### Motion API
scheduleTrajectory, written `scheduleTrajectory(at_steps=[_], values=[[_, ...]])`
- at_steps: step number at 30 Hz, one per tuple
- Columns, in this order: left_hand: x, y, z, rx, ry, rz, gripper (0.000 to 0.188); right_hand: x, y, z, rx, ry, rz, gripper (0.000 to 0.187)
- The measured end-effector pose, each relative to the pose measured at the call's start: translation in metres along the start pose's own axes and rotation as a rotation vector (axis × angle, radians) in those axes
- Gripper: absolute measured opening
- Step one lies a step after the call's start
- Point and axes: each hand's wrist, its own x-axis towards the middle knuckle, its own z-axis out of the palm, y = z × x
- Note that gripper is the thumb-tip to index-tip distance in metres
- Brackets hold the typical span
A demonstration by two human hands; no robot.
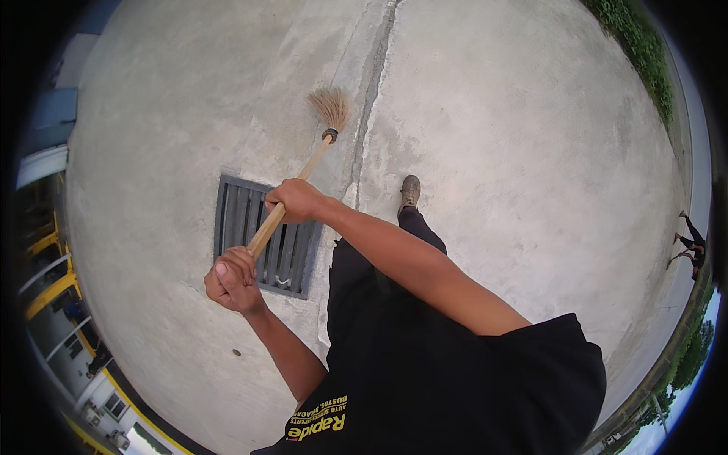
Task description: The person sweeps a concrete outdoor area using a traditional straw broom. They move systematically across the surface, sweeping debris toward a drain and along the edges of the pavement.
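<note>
The left hand (233,280) is gripping the top end of the broom (312,163); the right hand (297,200) is clasping its pale wooden handle (267,229) lower down. Beyond both hands, flared tan bristles (331,108) are fanning out over the concrete floor (500,182).

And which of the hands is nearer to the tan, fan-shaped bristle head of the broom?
Right. The right hand grips the pale wooden handle partway along, closer to the bristle head; the left hand holds the handle farther back.
</note>
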Motion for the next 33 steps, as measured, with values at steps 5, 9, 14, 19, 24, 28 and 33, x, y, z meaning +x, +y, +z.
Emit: scheduleTrajectory(at_steps=[5,9,14,19,24,28,33], values=[[-0.024,-0.072,0.076,-0.290,0.001,-0.539,0.052,-0.156,0.058,-0.040,-0.223,-0.101,0.594,0.018],[-0.035,-0.084,0.120,-0.401,0.221,-0.828,0.050,-0.208,0.039,-0.090,-0.321,-0.110,0.678,0.023],[0.038,0.032,0.082,-0.409,0.243,-0.310,0.049,-0.137,-0.047,-0.110,-0.253,0.012,0.359,0.018],[0.063,0.139,0.090,-0.042,-0.055,0.352,0.052,-0.036,-0.090,-0.128,-0.030,0.117,-0.082,0.008],[0.049,0.058,0.152,0.103,-0.211,0.307,0.048,-0.017,-0.015,-0.141,0.049,0.118,-0.007,0.007],[0.061,-0.016,0.140,-0.131,-0.242,-0.132,0.049,-0.081,0.049,-0.116,-0.061,0.063,0.358,0.012],[0.083,-0.099,0.167,-0.440,-0.038,-0.547,0.050,-0.112,0.069,-0.145,-0.265,0.021,0.689,0.019]])
